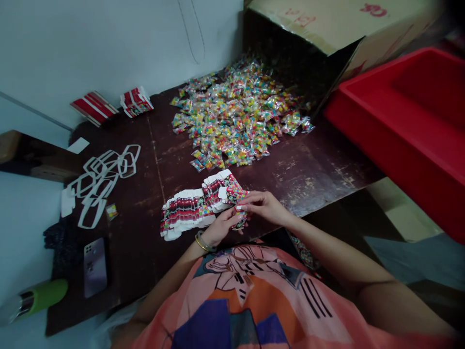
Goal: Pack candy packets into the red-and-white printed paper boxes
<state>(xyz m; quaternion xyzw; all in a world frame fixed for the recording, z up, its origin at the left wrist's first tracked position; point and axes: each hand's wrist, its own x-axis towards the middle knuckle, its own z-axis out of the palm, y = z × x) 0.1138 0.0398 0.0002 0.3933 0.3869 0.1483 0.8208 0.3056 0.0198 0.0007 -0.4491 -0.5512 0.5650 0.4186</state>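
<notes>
Pale walls [109,43] back a scuffed dark table [134,203] carrying a pile of candy packets [232,116]. Right of the pile stand a cardboard box [345,24] and red bin [399,131]; left, white loops [96,186]. On its near side the left hand [220,228] and right hand [267,207], both nearly closed, hold a small carton [239,225], long axis roughly toward the pile, beside overlapping cartons [183,211].

1. Flat printed cardboard boxes [183,209] show red-and-black bands, multicoloured motifs and white flaps.
2. Small clear plastic packets [236,121] show yellow, green, orange, red and blue pieces.
3. The rectangular plastic tub [392,145] is plain red.
4. The salmon-pink cloth shirt [250,291] carries orange and purple patches with black lines.
</notes>
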